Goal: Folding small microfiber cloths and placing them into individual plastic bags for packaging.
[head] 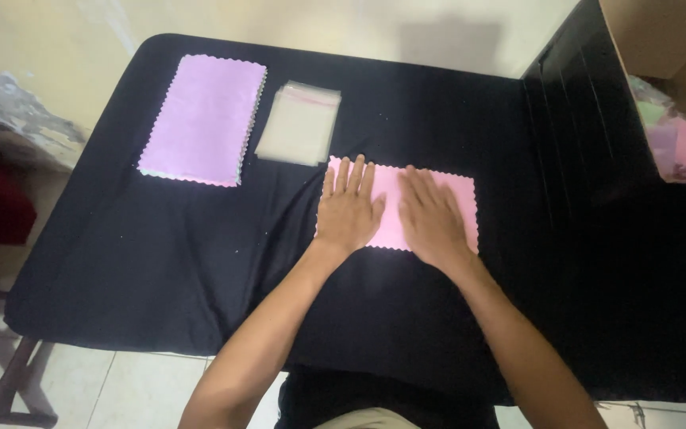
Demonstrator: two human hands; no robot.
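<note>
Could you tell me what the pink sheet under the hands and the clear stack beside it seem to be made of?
Pink zigzag-edged rectangular sheet: probably matte, soft cloth, given its pinked edges and lack of shine. Stack of clear flat pouches: likely thin glossy plastic film, see-through with faint sheen.

Both hands flat on pink cloth (391, 208) w/ zigzag edges: left hand (348, 210) on its left part, right hand (432, 218) on middle. Behind, a stack of pink cloths (204, 119) beside clear bags (299, 123), all on black table (160, 262).
</note>
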